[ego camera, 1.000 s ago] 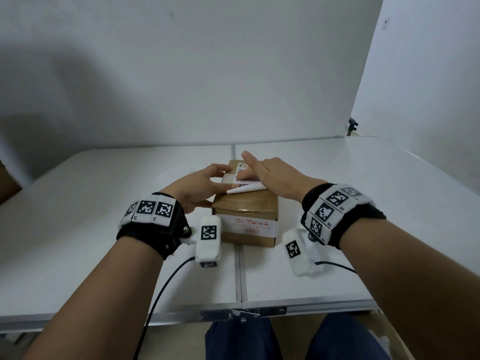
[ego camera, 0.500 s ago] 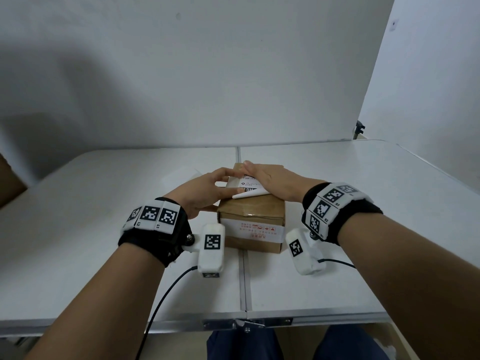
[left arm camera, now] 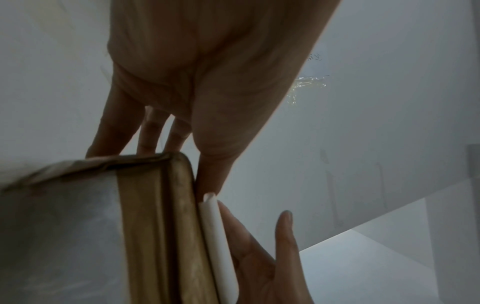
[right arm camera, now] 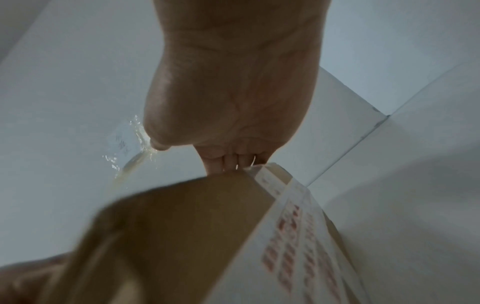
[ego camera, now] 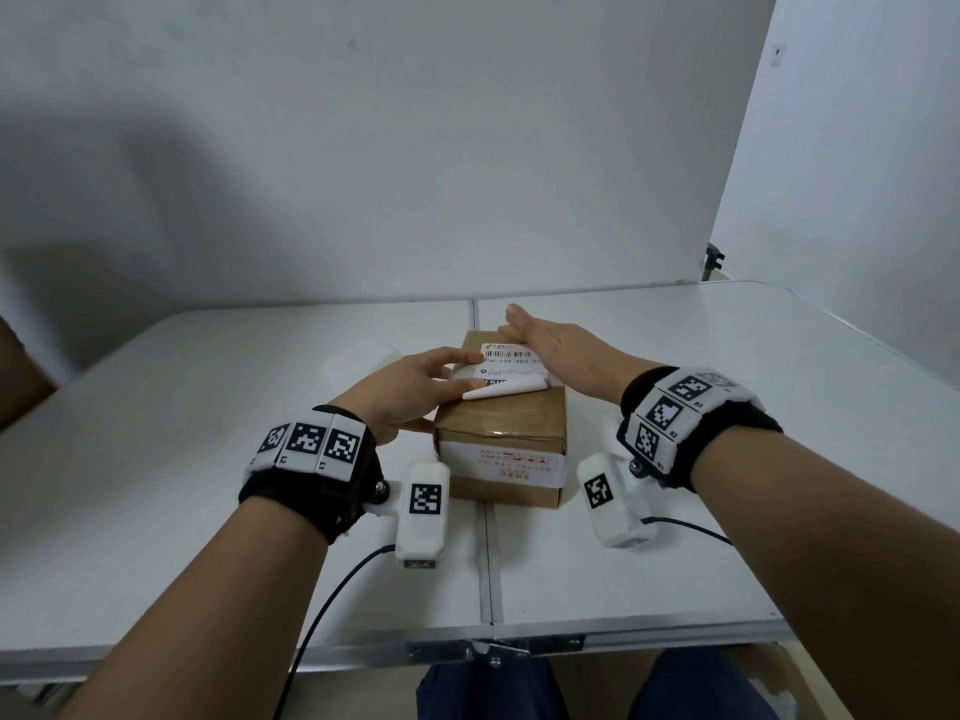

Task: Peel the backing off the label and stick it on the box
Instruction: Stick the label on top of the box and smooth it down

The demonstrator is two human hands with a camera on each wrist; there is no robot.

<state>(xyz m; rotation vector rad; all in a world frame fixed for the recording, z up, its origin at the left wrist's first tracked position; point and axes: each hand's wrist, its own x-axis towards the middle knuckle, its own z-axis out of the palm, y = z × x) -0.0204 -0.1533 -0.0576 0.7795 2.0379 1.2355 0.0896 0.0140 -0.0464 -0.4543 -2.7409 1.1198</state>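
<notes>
A brown cardboard box stands on the white table at its middle seam. A white barcode label lies on the box top, and its near edge is curled up into a white roll. My left hand rests with straight fingers on the top's left side, touching the label's left edge and the roll's end. My right hand lies flat, palm down, on the label's right part and the far right of the top. The left wrist view shows the roll against the box.
A pale glossy sheet lies on the table just left of and behind the box. White walls close the back and the right side. Cables run from both wrist cameras toward the table's front edge.
My right hand has slid from over the label toward the far right of the box top, uncovering the barcode. The left hand has stayed at the left edge.
</notes>
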